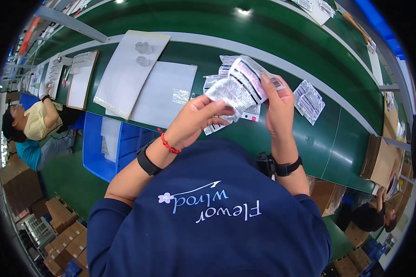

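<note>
Both hands hold up one clear plastic packet [246, 82] with white, pink and black print and a barcode at its right corner. My left hand [194, 119] is closed on the packet's lower left edge, thumb on top. My right hand [279, 104] pinches the upper right corner between thumb and fingers. Beneath and behind it, more printed packets [212, 82] lie on the green worktable, partly hidden. A white printed piece [251, 115] shows under the held packet. To the right of my right hand lies a small pile of similar packets [308, 101].
White sheets [168, 85] and a pale board [129, 78] with small clear bags [143, 47] lie to the left. A blue crate [93, 150] stands below the table edge. Cardboard [379, 159] stands far right. One co-worker [44, 120] is at left, another [372, 216] at right.
</note>
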Action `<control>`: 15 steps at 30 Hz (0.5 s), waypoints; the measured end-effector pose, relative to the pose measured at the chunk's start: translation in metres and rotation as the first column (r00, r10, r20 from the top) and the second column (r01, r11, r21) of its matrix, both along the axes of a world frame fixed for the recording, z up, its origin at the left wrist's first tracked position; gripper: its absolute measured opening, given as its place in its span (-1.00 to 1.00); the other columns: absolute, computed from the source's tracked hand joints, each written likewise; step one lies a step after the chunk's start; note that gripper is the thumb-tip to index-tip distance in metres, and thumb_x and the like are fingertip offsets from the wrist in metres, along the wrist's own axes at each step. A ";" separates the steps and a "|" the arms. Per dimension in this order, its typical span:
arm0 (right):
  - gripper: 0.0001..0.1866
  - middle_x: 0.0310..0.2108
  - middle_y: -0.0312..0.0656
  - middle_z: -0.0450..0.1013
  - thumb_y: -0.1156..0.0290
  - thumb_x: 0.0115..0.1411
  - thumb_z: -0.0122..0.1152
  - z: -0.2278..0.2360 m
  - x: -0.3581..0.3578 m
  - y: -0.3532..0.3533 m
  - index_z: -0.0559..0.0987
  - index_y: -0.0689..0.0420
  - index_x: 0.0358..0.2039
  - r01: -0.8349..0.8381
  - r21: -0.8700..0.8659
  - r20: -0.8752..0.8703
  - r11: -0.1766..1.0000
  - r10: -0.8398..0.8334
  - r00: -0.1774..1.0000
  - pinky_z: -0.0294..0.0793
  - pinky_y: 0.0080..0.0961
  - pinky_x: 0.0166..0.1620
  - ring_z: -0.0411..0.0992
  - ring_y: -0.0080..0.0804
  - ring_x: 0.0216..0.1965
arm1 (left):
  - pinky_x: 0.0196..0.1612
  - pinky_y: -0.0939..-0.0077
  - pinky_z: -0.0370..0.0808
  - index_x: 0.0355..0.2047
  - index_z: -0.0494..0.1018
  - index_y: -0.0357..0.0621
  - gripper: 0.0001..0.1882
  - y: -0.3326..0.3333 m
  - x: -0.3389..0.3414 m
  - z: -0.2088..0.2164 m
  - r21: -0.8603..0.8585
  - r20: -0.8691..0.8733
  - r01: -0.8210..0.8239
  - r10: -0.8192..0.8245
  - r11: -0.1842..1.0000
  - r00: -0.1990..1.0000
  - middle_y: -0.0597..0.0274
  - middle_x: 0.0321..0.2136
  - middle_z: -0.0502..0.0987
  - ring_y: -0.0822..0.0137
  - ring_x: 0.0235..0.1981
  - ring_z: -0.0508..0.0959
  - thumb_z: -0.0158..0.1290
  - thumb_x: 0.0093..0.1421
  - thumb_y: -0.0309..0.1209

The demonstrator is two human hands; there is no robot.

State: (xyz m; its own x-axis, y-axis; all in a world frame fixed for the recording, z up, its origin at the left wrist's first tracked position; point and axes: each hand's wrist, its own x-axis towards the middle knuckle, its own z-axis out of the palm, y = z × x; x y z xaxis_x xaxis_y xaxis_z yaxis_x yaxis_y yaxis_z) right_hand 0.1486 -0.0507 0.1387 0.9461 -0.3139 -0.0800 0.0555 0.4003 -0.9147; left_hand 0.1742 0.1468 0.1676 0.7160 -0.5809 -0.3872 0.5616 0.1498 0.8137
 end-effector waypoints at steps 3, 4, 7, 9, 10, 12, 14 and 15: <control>-0.73 -0.23 -0.18 0.54 0.38 0.25 0.16 -0.001 -0.001 0.003 0.51 0.28 -0.12 0.032 0.055 0.004 0.998 -0.032 0.999 0.47 -0.64 -0.18 0.49 -0.58 -0.25 | -0.27 0.58 0.54 -0.11 0.46 -0.29 -0.75 -0.003 -0.004 -0.002 -0.063 -0.033 -0.066 0.064 0.996 0.997 0.21 -0.30 0.58 0.45 -0.26 0.57 0.06 0.25 -0.41; -0.72 -0.19 -0.16 0.53 0.38 0.26 0.15 -0.001 -0.002 0.004 0.50 0.28 -0.08 0.034 0.082 0.008 0.996 -0.035 0.999 0.48 -0.60 -0.13 0.50 -0.54 -0.20 | -0.26 0.56 0.54 -0.10 0.45 -0.29 -0.75 -0.003 -0.004 -0.004 -0.049 0.011 -0.059 0.060 0.997 0.998 0.20 -0.29 0.58 0.44 -0.26 0.57 0.06 0.25 -0.43; -0.69 -0.13 -0.12 0.52 0.38 0.27 0.12 -0.001 -0.003 0.003 0.47 0.30 -0.04 0.044 0.138 -0.014 0.989 -0.042 0.999 0.50 -0.54 -0.06 0.51 -0.47 -0.14 | -0.23 0.51 0.55 -0.10 0.44 -0.30 -0.76 0.000 -0.003 -0.006 -0.012 0.083 -0.052 0.053 0.999 0.995 0.18 -0.28 0.57 0.43 -0.26 0.57 0.04 0.25 -0.46; -0.66 -0.11 -0.07 0.51 0.37 0.29 0.08 0.000 -0.003 0.001 0.45 0.33 -0.02 0.068 0.192 -0.061 0.979 -0.057 0.997 0.50 -0.49 -0.04 0.51 -0.42 -0.11 | -0.21 0.45 0.55 -0.11 0.42 -0.31 -0.78 0.002 -0.003 -0.006 0.029 0.142 -0.042 0.037 0.999 0.989 0.17 -0.27 0.55 0.41 -0.25 0.56 0.02 0.25 -0.49; -0.66 -0.11 -0.07 0.51 0.37 0.29 0.08 0.000 -0.003 0.002 0.45 0.33 -0.02 0.064 0.193 -0.061 0.979 -0.054 0.997 0.50 -0.49 -0.04 0.51 -0.42 -0.11 | -0.21 0.45 0.55 -0.11 0.42 -0.31 -0.78 0.003 -0.003 -0.006 0.030 0.141 -0.045 0.040 0.999 0.989 0.17 -0.27 0.55 0.41 -0.25 0.56 0.02 0.25 -0.49; -0.65 -0.09 -0.05 0.50 0.36 0.30 0.05 0.000 -0.003 0.001 0.43 0.35 0.00 0.061 0.229 -0.092 0.972 -0.041 0.995 0.50 -0.46 -0.02 0.51 -0.39 -0.10 | -0.22 0.45 0.56 -0.14 0.42 -0.31 -0.80 0.003 -0.003 -0.007 0.017 0.186 -0.045 0.041 0.999 0.982 0.17 -0.28 0.55 0.40 -0.25 0.56 0.02 0.25 -0.49; -0.64 -0.09 -0.04 0.50 0.35 0.31 0.04 0.000 -0.002 0.001 0.43 0.36 0.01 0.060 0.246 -0.107 0.967 -0.034 0.994 0.51 -0.45 -0.02 0.51 -0.38 -0.10 | -0.22 0.45 0.56 -0.16 0.42 -0.31 -0.82 0.003 -0.003 -0.008 0.010 0.209 -0.045 0.042 0.999 0.977 0.17 -0.29 0.55 0.40 -0.25 0.56 0.02 0.25 -0.49; -0.63 -0.08 -0.04 0.50 0.35 0.31 0.04 -0.001 -0.002 0.001 0.42 0.36 0.01 0.046 0.261 -0.103 0.964 -0.020 0.994 0.51 -0.44 -0.02 0.51 -0.38 -0.09 | -0.22 0.45 0.56 -0.15 0.41 -0.31 -0.81 0.003 -0.004 -0.009 -0.002 0.210 -0.052 0.051 0.999 0.976 0.17 -0.29 0.55 0.40 -0.26 0.56 0.02 0.25 -0.49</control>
